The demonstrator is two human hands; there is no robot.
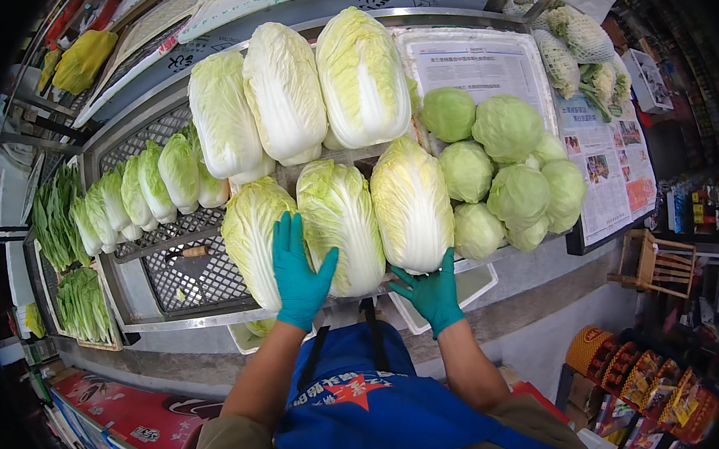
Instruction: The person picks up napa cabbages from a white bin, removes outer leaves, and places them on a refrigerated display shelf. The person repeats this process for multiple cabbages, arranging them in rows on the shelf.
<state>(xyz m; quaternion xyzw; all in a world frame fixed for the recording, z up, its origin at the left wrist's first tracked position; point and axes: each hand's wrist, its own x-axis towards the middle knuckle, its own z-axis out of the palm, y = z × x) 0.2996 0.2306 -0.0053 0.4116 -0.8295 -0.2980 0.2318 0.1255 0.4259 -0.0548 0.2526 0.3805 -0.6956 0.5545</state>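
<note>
My left hand [301, 278], in a teal glove, lies with its fingers extended against the right side of the front-left napa cabbage [254, 239]. Its thumb reaches toward the middle napa cabbage [346, 232]. At the white base of the front-right napa cabbage [412, 207], my right hand [430, 293], gloved alike, touches with fingers and thumb spread. Behind this row, three more napa cabbages stand: one at left [224, 115], one in the centre [284, 91] and a large one at right [362, 75]. Neither hand is closed around a cabbage.
Round green cabbages [509, 129] are heaped at right beside newspaper [461, 67]. Small leafy heads [153, 180] line the left, behind a wooden-handled knife [194, 251] on the black crate [193, 282]. White bins [475, 291] sit below the metal edge; a wooden stool [657, 264] stands right.
</note>
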